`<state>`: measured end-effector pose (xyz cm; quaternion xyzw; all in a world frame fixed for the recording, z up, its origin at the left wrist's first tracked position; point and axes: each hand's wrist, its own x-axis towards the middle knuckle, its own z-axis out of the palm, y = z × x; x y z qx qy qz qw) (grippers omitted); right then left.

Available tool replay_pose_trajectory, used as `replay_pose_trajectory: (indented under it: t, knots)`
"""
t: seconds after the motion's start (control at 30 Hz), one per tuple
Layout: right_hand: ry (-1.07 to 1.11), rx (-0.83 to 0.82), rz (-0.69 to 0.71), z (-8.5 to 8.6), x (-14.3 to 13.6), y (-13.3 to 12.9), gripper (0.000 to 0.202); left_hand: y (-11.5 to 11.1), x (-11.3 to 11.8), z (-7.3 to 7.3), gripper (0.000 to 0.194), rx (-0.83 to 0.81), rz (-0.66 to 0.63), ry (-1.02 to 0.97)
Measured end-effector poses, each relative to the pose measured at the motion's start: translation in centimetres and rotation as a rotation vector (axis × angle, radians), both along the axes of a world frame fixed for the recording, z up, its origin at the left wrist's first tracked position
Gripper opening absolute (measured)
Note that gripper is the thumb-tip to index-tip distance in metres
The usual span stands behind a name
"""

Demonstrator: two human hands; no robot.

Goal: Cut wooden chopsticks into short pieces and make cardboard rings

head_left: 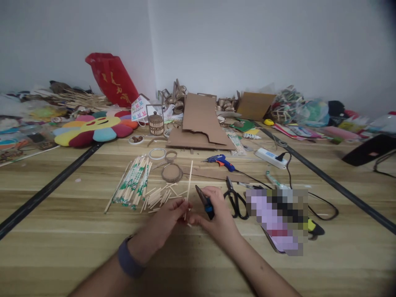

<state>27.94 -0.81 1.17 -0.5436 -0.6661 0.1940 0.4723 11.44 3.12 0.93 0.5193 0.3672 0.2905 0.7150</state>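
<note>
My left hand [165, 218], with a blue band on the wrist, pinches a thin pale wooden chopstick [189, 179] that points up and away. In my right hand [218, 214] is a cutting tool [203, 197] with a dark, pointed head and a blue-and-black handle; its exact kind is partly hidden by the fingers. The right thumb reaches toward the chopstick's lower end, close to the left fingertips. Short cut stick pieces [159, 196] lie scattered just beyond my left hand. Wrapped chopsticks [133, 181] are heaped to their left.
Black scissors [235, 202] lie right of my hands, near a pixelated phone-like item [275, 222]. Beyond are a blue glue gun [221, 161], a power strip [270, 157], cardboard rings [171, 173] and cardboard sheets [201, 115]. A flower cushion [99, 128] and small lidded basket [156, 124] stand behind.
</note>
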Motion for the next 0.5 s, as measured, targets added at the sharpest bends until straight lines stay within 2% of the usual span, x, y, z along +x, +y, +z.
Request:
replay_pose_trajectory:
  t: [0.17, 0.4, 0.5]
  knots:
    - [-0.052, -0.015, 0.028, -0.4, -0.2, -0.3, 0.066, -0.5, 0.3, 0.6, 0.037, -0.017, 0.062, 0.008]
    - [-0.080, -0.062, 0.017, -0.8, -0.3, -0.4, 0.059, -1.4, 1.2, 0.7, 0.031, 0.044, 0.066, -0.056]
    - [0.018, -0.065, -0.013, -0.2, -0.2, -0.2, 0.052, -1.1, 1.0, 0.4, 0.035, 0.040, 0.161, -0.015]
